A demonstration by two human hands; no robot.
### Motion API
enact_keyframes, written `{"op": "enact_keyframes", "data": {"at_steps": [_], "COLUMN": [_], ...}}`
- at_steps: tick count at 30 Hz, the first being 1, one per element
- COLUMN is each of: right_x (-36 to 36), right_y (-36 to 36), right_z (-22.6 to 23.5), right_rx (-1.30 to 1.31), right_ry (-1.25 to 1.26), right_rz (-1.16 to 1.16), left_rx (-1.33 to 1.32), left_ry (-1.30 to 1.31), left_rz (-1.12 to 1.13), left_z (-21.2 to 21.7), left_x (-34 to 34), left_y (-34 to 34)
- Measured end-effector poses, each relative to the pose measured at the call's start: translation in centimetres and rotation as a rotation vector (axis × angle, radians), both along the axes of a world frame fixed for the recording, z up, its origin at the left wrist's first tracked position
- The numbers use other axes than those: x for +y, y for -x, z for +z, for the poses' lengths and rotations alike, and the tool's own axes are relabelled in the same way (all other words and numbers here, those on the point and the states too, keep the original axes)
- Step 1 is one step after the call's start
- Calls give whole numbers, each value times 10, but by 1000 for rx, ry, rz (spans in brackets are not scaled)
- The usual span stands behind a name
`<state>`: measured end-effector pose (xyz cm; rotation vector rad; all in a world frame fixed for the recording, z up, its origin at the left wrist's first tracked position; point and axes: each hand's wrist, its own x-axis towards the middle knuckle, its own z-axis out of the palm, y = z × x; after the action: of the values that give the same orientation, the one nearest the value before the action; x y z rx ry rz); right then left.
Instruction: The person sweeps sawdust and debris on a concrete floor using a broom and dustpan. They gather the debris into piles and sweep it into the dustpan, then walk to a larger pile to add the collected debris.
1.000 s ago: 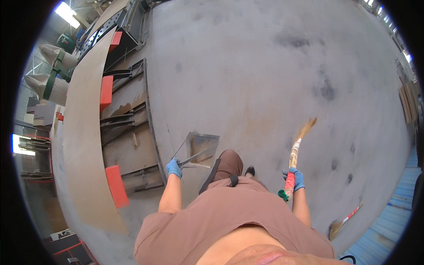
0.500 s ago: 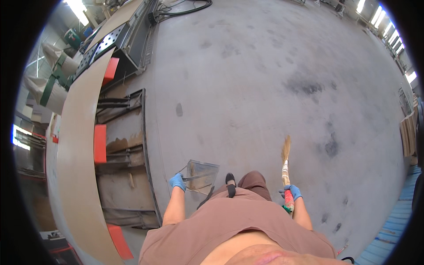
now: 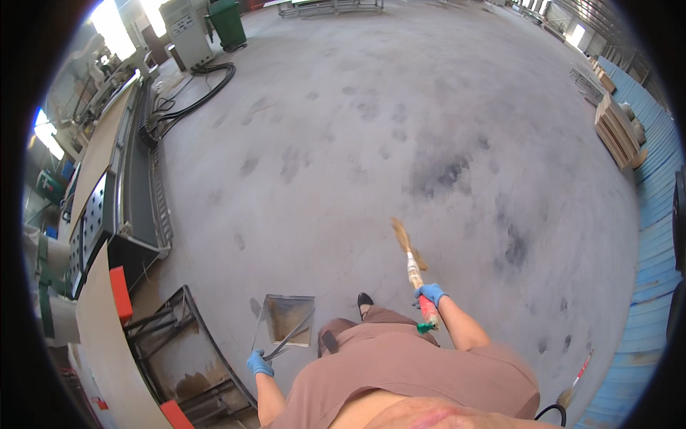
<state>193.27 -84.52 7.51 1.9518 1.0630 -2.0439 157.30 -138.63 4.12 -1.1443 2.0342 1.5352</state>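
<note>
The person stands on a bare concrete floor (image 3: 400, 129) in a workshop, mid-stride, one dark shoe (image 3: 365, 300) forward, with a cleaning tool in each blue-gloved hand. The left hand (image 3: 259, 363) is curled shut around the top of the long wire handle of a metal dustpan (image 3: 287, 319); the pan hangs low, just over the floor, close in front of the person's left leg, its open tray facing up and seemingly holding little beyond a dusty film. The right hand (image 3: 431, 294) grips a straw broom (image 3: 410, 254) by its red handle, fingers wrapped tight around it, the bristle head pointing forward and away from the body, lifted clear of the floor rather than pressed to it. Judged from this posture, the sweeping stroke is not under way; the step in hand appears to be carrying the tools across the floor between patches. Dark stains (image 3: 443, 171) lie ahead and to the right, though whether loose debris sits there cannot be told. The next move would call for lowering the bristles to the floor and setting the pan's lip flat against it. To the left stand a long machine bed (image 3: 136, 186), a brown board (image 3: 107, 343) and a metal rack (image 3: 179, 343); stacked timber (image 3: 616, 129) sits at the far right.
</note>
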Motion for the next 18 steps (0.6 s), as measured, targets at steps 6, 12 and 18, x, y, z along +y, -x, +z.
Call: {"op": "enact_keyframes", "data": {"at_steps": [6, 12, 18], "right_x": [116, 171, 205], "right_y": [209, 390, 542], "right_z": [41, 41, 47], "right_rx": [58, 36, 74], "right_ry": [-15, -103, -110], "right_rz": [63, 107, 34], "left_rx": [109, 95, 15], "left_ry": [-58, -13, -19], "left_rz": [-18, -84, -190], "left_z": [-9, -30, -2], "left_x": [85, 189, 298], "left_y": [172, 384, 572]}}
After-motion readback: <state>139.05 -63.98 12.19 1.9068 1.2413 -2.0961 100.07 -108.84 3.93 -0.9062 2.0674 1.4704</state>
